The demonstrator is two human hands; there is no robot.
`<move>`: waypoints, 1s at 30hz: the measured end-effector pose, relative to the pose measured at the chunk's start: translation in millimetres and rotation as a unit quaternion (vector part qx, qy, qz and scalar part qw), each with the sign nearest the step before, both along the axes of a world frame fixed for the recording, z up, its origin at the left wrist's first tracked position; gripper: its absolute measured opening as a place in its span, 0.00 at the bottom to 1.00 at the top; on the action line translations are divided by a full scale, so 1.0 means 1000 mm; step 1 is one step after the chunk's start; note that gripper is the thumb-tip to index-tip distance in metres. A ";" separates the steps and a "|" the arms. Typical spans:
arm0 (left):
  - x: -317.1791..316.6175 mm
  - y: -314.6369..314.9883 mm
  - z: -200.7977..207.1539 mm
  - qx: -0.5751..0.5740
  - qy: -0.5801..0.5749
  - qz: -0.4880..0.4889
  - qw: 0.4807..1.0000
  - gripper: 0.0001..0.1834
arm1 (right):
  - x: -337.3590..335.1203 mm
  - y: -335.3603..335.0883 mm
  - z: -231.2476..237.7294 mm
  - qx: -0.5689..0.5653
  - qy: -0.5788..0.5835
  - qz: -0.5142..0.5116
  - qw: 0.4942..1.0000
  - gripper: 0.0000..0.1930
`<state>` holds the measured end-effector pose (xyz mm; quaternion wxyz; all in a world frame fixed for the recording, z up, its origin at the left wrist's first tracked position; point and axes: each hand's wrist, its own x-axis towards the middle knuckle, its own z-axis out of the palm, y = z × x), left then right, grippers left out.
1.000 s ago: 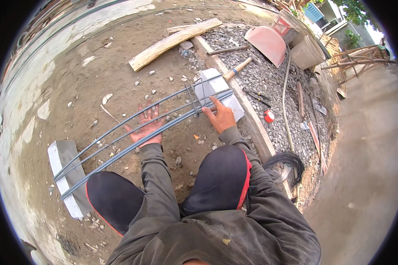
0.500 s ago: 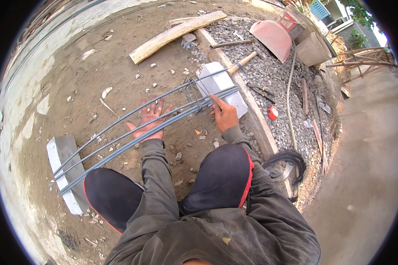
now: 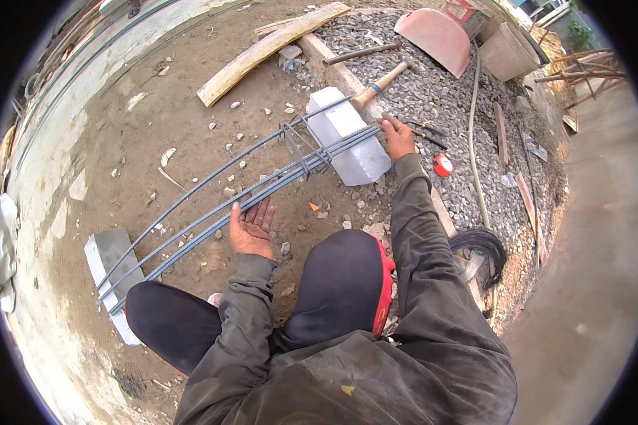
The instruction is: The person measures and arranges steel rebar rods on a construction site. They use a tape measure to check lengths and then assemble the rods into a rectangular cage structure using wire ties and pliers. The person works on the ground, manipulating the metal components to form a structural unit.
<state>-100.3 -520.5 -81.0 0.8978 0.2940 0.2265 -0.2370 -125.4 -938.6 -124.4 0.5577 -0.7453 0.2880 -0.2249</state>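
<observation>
Several ribbed steel rebars (image 3: 213, 218) lie side by side across two pale blocks, a near-left block (image 3: 113, 265) and a far-right block (image 3: 342, 131). Bent wire stirrups (image 3: 301, 152) sit around the bars just left of the far-right block. My left hand (image 3: 254, 228) is palm up at the middle of the bars, its fingers stretched out beneath them and its thumb beside the nearest ones. At the right-hand ends of the bars, past the block, my right hand (image 3: 398, 138) has its fingers closed on the bar tips.
A wooden-handled hammer (image 3: 381, 85) leans by the far-right block. Pliers (image 3: 429, 134), a red tape measure (image 3: 442, 165) and a coil of black wire (image 3: 483, 255) lie on or beside the gravel (image 3: 446, 99). A wooden plank (image 3: 262, 57) lies on the dirt beyond the bars.
My right hand has moved from beside the stirrups to the right-hand bar ends. My left hand has turned palm up and drawn nearer, with its fingers under the bars.
</observation>
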 end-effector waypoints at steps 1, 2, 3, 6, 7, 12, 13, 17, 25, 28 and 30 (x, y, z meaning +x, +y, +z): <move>0.000 0.000 0.001 0.032 0.009 0.011 0.999 0.22 | 0.006 -0.004 -0.002 0.114 0.003 0.070 0.991 0.16; -0.001 -0.001 -0.001 0.063 0.018 0.020 0.998 0.23 | 0.004 -0.004 -0.007 0.099 0.015 0.126 0.987 0.17; -0.002 0.000 -0.005 0.096 0.027 0.033 0.994 0.24 | 0.005 0.005 -0.008 0.086 -0.002 0.118 0.989 0.17; -0.004 0.009 -0.011 0.119 0.001 0.017 0.993 0.27 | -0.005 0.028 -0.002 0.101 -0.035 0.101 0.989 0.18; -0.005 0.009 -0.011 0.123 0.002 0.012 0.992 0.27 | -0.007 0.029 -0.003 0.096 -0.044 0.112 0.988 0.19; -0.006 0.007 -0.006 0.179 0.019 0.014 0.984 0.27 | -0.018 0.031 0.005 0.078 -0.057 0.142 0.985 0.22; -0.007 0.010 -0.008 0.195 0.022 0.017 0.981 0.27 | -0.018 0.033 0.005 0.072 -0.061 0.143 0.985 0.22; -0.010 0.005 -0.007 0.209 0.031 0.024 0.977 0.27 | -0.024 0.028 0.008 0.065 -0.042 0.157 0.985 0.23; -0.024 0.008 0.038 0.209 0.077 -0.099 0.970 0.36 | -0.012 0.015 0.006 0.013 -0.022 0.140 0.990 0.23; -0.028 0.034 0.089 0.227 -0.001 -0.173 0.958 0.31 | 0.005 0.022 0.016 -0.211 -0.008 0.043 0.977 0.21; -0.023 0.062 0.126 0.277 -0.140 -0.189 0.932 0.26 | 0.021 0.052 0.063 -0.206 0.045 0.016 0.977 0.19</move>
